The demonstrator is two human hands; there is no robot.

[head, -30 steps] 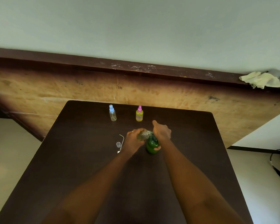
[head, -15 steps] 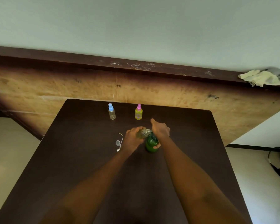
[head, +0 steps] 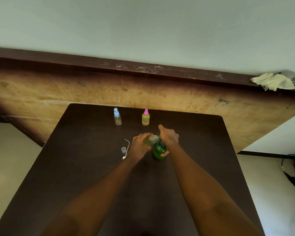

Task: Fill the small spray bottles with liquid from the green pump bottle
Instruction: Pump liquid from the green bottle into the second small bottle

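The green pump bottle (head: 157, 150) stands mid-table with my right hand (head: 169, 137) closed around its top and side. My left hand (head: 140, 145) holds a small clear spray bottle (head: 150, 139), tilted with its mouth against the pump's spout; it holds some yellowish liquid. Farther back stand a blue-capped spray bottle (head: 117, 116), clear and nearly empty, and a pink-capped one (head: 145, 117) full of yellow-green liquid. A loose spray head with its dip tube (head: 126, 147) and a small clear cap (head: 123, 149) lie left of my left hand.
The dark brown table (head: 92, 167) ends at its far edge just behind the two standing bottles, against a worn wooden panel (head: 75, 92). A crumpled cloth (head: 273, 81) lies on the ledge at upper right. A cable and adapter (head: 293, 179) lie on the floor at right.
Both hands stay at the green bottle with the clear bottle at the spout. Only the view has shifted slightly; no object has clearly moved.
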